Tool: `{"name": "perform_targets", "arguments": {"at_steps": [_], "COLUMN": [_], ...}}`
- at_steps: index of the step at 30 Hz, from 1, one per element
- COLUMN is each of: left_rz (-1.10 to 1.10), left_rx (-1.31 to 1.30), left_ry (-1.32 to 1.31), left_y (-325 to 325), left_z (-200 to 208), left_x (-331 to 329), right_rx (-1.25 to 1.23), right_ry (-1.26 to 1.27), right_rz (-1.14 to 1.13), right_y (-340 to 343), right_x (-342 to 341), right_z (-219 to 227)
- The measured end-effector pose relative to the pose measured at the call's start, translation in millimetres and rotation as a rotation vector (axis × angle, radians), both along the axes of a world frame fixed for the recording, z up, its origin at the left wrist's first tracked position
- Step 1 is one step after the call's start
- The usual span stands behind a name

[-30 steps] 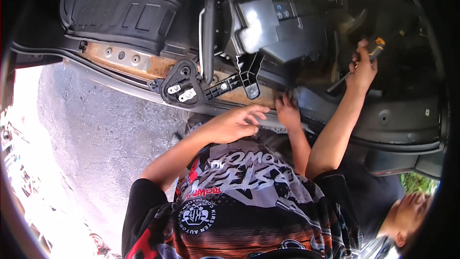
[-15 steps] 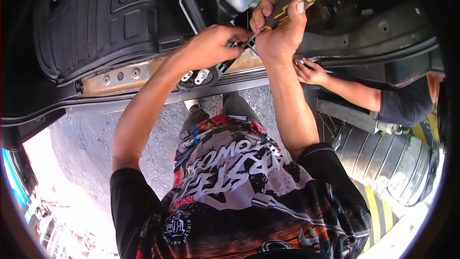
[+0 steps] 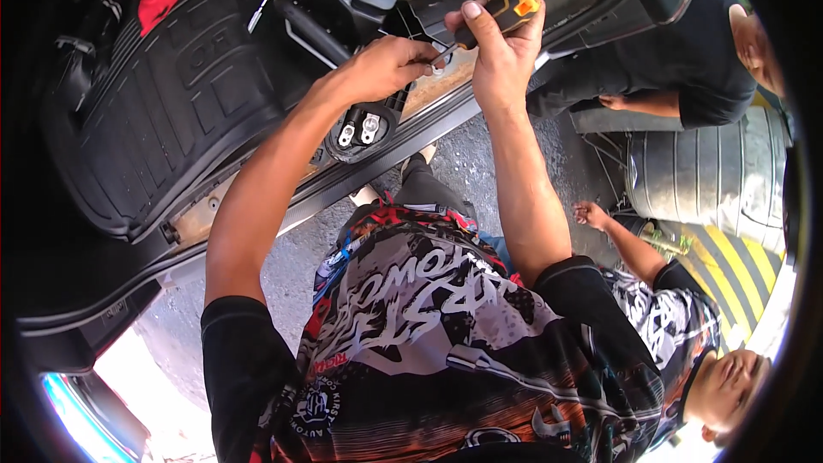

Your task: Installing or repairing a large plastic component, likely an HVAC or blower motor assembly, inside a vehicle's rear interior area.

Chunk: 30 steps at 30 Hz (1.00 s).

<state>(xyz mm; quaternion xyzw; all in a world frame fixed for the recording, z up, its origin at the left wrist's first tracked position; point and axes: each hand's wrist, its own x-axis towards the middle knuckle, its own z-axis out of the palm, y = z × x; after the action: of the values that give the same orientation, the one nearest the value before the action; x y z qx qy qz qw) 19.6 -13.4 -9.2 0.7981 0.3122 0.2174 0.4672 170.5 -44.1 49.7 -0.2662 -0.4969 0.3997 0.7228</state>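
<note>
While my right hand [image 3: 506, 56] curls fingers and thumb round the screwdriver [image 3: 519, 10] by its fat handle, the tool slants from that palm down toward my left fingertips — yellow butt end poking out past the right thumb, metal shaft [image 3: 447, 53] running to the left fingers. My left hand [image 3: 377, 73] has its fingers drawn in close at the shaft's far end; whether they pinch the shaft itself or something at its tip, I can't tell from up here.

How does it handle? Light, I'd judge, with most of the weight in the grip, and a stiff shaft that shouldn't flex under a twist. That thick handle looks like the place to hold; the bare metal beside my left fingers would be slicker — fine for steadying, little more. Just below those left fingers sits the black plastic bracket [image 3: 358, 133], with pale metal tabs [image 3: 370, 127] in its rounded end: light and fairly stiff by the look of it, the slim arm likelier to crack, so I'd take it by the rim. Well left of my left fingers spreads the ribbed black floor mat [image 3: 189, 120], bendy-looking.
</note>
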Motion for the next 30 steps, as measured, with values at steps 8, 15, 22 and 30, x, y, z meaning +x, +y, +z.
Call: {"name": "perform_targets", "arguments": {"at_steps": [8,15,22,30], "left_rz": [-0.093,-0.104,-0.015,-0.021], "left_rx": [0.027,0.029,0.172,0.249], "left_ry": [0.006,0.09,0.019,0.014], "left_y": [3,6,-2,-12], "left_z": [2,5,-7,-1], "left_x": [-6,-12,-22,-11], "right_rx": [-0.055,-0.129,-0.094,-0.226], "right_ry": [0.008,-0.15,0.079,-0.226], "right_rz": [-0.088,-0.122,-0.111,0.017], "right_y": [-22,-30,-36,-30], "right_x": [8,8,-9,11], "right_z": [-13,0,2,28]}}
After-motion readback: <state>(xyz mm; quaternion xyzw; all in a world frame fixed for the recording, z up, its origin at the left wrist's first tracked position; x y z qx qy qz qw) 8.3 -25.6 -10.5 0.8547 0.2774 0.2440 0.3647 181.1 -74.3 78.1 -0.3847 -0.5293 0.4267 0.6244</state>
